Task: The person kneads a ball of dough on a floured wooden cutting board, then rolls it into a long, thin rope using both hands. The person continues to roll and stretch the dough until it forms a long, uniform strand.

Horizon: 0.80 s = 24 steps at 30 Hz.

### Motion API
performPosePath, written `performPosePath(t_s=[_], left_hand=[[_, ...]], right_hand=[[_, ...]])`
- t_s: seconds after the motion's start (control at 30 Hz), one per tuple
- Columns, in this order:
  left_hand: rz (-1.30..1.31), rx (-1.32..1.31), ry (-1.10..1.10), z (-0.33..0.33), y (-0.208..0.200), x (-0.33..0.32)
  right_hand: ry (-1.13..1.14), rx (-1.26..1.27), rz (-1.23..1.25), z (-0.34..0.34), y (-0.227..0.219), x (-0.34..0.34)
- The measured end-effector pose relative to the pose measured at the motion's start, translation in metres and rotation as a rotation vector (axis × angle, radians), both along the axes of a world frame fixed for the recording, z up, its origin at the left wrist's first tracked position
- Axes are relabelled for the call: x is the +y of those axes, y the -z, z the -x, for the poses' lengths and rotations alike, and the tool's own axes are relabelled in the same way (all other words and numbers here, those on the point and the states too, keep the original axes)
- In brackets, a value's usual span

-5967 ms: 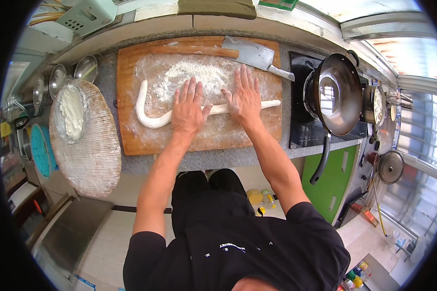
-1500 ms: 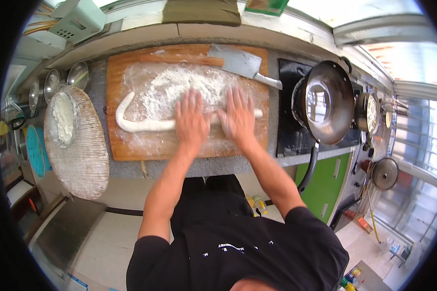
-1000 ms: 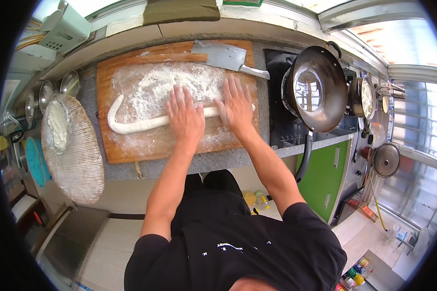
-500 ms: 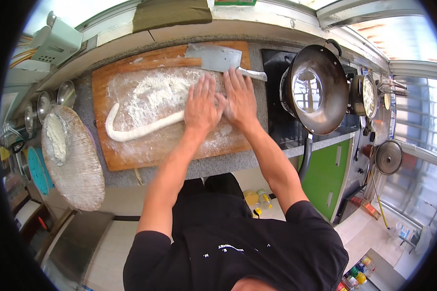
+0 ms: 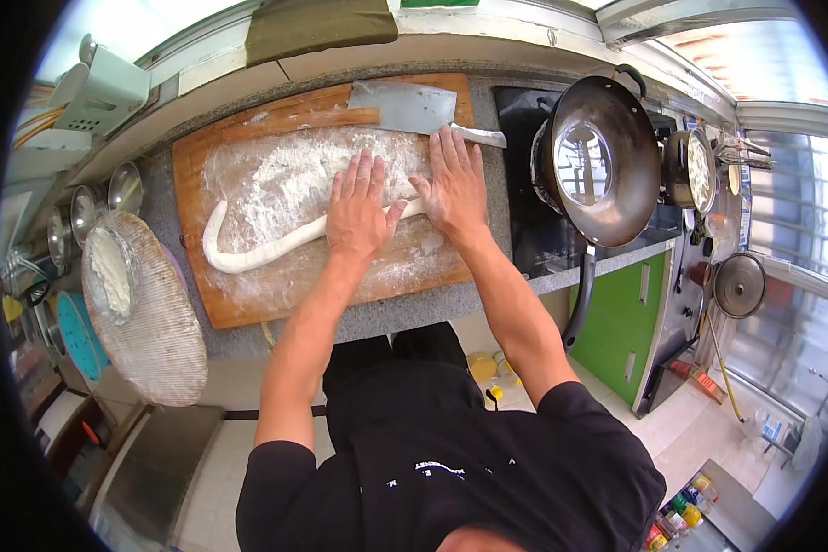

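A long white rope of dough (image 5: 269,251) lies across the floured wooden board (image 5: 225,311), its left end curling away from me. My left hand (image 5: 357,210) rests flat over the rope, fingers stretched forward, thumb out. Beside it, my right hand (image 5: 454,189) lies over the rope's right end, fingers straight and palm down. A short stretch of dough shows between the two hands; what lies under the palms is hidden. Loose flour (image 5: 290,170) is spread over the board beyond the rope. At the board's far edge lies a cleaver (image 5: 403,106), its handle near my right fingertips.
Right of the board, a wok (image 5: 616,198) sits on a black cooktop (image 5: 524,225), with a pot (image 5: 690,175) beyond it. To the left, a bowl of flour (image 5: 112,276) rests on a round ridged lid or tray (image 5: 170,345). A utensil holder (image 5: 106,92) stands far left.
My hands have moved apart, the left one shifting left and the right one slightly right. Dough now shows between them.
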<state>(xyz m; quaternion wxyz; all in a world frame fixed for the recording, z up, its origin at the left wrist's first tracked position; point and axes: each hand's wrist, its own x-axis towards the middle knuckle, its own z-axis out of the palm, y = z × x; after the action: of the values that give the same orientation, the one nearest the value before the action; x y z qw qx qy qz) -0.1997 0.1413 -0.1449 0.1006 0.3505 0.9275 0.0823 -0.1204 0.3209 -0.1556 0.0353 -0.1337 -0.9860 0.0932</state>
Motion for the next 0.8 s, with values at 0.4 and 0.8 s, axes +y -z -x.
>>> performPosePath(t_s=[0.4,0.8], left_hand=[[0.038,0.067,-0.028,-0.008,0.015,-0.078],[0.046,-0.052,-0.062,-0.041,0.009,-0.128]], right_hand=[[-0.035,-0.040,-0.106,-0.014,-0.004,-0.011],[-0.065,-0.197,-0.117,-0.052,-0.007,-0.027]])
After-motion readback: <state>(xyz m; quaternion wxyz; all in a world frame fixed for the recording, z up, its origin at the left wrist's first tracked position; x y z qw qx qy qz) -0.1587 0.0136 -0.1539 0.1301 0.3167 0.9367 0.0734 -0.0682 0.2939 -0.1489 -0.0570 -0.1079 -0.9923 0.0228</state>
